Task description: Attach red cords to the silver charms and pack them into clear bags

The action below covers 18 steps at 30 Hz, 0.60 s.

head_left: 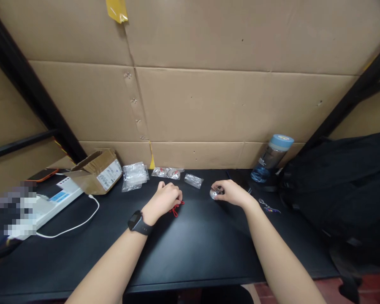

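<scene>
My left hand, with a black watch on its wrist, is closed over a thin red cord. Loops of the cord show below the fingers on the black tabletop. To the right, my right hand has thumb and fingers curled round a small, round, shiny object, partly hidden by the fingers. Beyond the hands lie a small clear packet and clear packets with round pieces and red bits. More clear plastic bags are at the left.
An open cardboard box stands left, near a white power strip and white cable. A blue-lidded bottle, a keyring-like trinket and a black backpack are at the right. Cardboard walls the back.
</scene>
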Each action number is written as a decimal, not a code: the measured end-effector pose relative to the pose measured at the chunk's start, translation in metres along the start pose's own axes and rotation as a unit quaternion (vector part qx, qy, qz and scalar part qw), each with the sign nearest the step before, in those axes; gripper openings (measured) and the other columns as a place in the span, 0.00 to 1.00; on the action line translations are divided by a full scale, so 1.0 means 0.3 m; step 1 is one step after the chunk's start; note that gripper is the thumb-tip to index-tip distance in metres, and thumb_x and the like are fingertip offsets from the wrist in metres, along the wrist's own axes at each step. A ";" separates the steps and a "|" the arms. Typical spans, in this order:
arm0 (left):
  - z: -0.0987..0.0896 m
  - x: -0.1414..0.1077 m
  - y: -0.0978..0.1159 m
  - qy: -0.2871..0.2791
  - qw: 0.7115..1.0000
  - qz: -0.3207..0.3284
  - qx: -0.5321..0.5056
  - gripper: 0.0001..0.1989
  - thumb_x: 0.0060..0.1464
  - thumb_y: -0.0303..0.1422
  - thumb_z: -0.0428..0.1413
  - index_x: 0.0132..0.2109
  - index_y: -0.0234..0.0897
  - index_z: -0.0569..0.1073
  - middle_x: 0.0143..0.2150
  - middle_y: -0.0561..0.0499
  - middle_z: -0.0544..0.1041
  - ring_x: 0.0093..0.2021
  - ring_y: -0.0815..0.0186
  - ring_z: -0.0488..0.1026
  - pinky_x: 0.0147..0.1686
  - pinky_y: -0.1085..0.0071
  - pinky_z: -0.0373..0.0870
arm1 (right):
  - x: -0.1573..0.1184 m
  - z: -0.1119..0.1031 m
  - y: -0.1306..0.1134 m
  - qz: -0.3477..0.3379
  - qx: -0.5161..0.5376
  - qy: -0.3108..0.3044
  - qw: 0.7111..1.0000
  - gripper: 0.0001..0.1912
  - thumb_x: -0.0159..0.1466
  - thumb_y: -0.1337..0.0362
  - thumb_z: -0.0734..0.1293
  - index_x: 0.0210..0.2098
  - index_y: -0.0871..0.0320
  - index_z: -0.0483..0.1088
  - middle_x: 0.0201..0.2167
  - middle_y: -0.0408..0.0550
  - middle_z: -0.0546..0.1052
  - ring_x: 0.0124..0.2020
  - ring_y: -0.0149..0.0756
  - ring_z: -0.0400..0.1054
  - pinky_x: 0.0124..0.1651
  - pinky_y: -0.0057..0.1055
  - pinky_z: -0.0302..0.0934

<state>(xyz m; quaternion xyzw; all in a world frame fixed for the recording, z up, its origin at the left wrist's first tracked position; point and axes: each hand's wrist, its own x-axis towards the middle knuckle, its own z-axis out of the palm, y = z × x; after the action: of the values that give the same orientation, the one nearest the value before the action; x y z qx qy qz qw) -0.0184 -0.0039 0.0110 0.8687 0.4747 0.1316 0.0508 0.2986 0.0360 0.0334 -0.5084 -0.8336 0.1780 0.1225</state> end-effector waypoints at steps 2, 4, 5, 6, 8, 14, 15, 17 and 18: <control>0.000 0.001 0.010 0.007 1.000 0.000 -0.002 0.09 0.61 0.29 0.58 0.31 0.39 0.75 0.35 0.51 0.80 0.44 0.59 0.71 0.44 0.60 0.48 | -0.005 -0.004 -0.007 -0.002 0.001 0.003 1.000 0.16 0.56 0.63 0.75 0.45 0.51 0.79 0.42 0.48 0.82 0.42 0.43 0.77 0.45 0.31 0.67; -0.005 0.002 0.020 0.026 1.000 0.000 -0.012 0.10 0.63 0.29 0.55 0.32 0.38 0.74 0.35 0.51 0.79 0.44 0.60 0.71 0.44 0.60 0.49 | -0.010 -0.007 -0.010 -0.009 0.001 0.010 1.000 0.15 0.55 0.65 0.74 0.43 0.51 0.79 0.41 0.48 0.83 0.41 0.43 0.78 0.45 0.31 0.67; -0.009 0.002 0.027 0.037 0.999 -0.002 -0.021 0.09 0.64 0.29 0.54 0.33 0.38 0.73 0.36 0.51 0.79 0.44 0.60 0.71 0.45 0.61 0.49 | -0.012 -0.009 -0.010 -0.013 0.002 0.015 1.000 0.14 0.55 0.66 0.74 0.42 0.51 0.80 0.40 0.48 0.83 0.41 0.43 0.78 0.45 0.31 0.68; -0.013 0.004 0.034 0.048 0.998 -0.006 -0.034 0.09 0.65 0.29 0.53 0.35 0.39 0.73 0.36 0.52 0.79 0.44 0.61 0.72 0.45 0.61 0.50 | -0.014 -0.011 -0.011 -0.019 0.005 0.020 1.000 0.14 0.55 0.66 0.73 0.42 0.51 0.80 0.40 0.48 0.83 0.41 0.43 0.78 0.45 0.31 0.68; -0.023 0.008 0.053 0.070 0.995 -0.017 -0.064 0.07 0.66 0.30 0.52 0.39 0.40 0.73 0.39 0.53 0.80 0.44 0.63 0.73 0.45 0.62 0.51 | -0.014 -0.014 -0.017 -0.038 0.022 0.037 0.998 0.15 0.55 0.68 0.73 0.42 0.52 0.80 0.39 0.48 0.83 0.41 0.43 0.78 0.46 0.32 0.68; -0.032 0.021 0.118 0.133 0.976 -0.079 -0.154 0.09 0.66 0.34 0.53 0.49 0.47 0.77 0.46 0.53 0.82 0.52 0.60 0.75 0.50 0.62 0.57 | -0.003 0.020 -0.129 -0.144 0.181 0.133 0.964 0.22 0.60 0.68 0.69 0.54 0.52 0.73 0.49 0.49 0.80 0.47 0.39 0.77 0.47 0.34 0.71; -0.032 0.021 0.125 0.143 0.972 -0.087 -0.162 0.10 0.67 0.34 0.52 0.48 0.47 0.78 0.47 0.53 0.82 0.52 0.60 0.75 0.50 0.62 0.58 | -0.002 0.034 -0.157 -0.161 0.203 0.148 0.954 0.24 0.60 0.67 0.70 0.55 0.51 0.72 0.51 0.49 0.79 0.48 0.39 0.76 0.47 0.34 0.72; -0.032 0.020 0.135 0.157 0.966 -0.095 -0.183 0.10 0.66 0.34 0.53 0.47 0.48 0.80 0.49 0.53 0.82 0.52 0.60 0.75 0.50 0.62 0.61 | -0.001 0.066 -0.209 -0.188 0.231 0.173 0.939 0.25 0.60 0.67 0.70 0.57 0.50 0.70 0.53 0.48 0.78 0.50 0.39 0.76 0.46 0.33 0.72; -0.032 0.020 0.138 0.164 0.962 -0.096 -0.196 0.10 0.66 0.35 0.53 0.46 0.47 0.80 0.49 0.53 0.82 0.51 0.60 0.76 0.50 0.63 0.62 | -0.001 0.082 -0.229 -0.198 0.237 0.181 0.934 0.25 0.61 0.67 0.70 0.58 0.50 0.70 0.53 0.48 0.78 0.50 0.39 0.75 0.46 0.33 0.73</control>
<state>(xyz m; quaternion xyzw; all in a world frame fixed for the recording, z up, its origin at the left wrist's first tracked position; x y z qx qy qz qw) 0.0156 -0.0217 0.0302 0.7585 0.5229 0.3571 0.1539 0.2338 0.0027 0.0401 -0.3130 -0.8149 0.2473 0.4206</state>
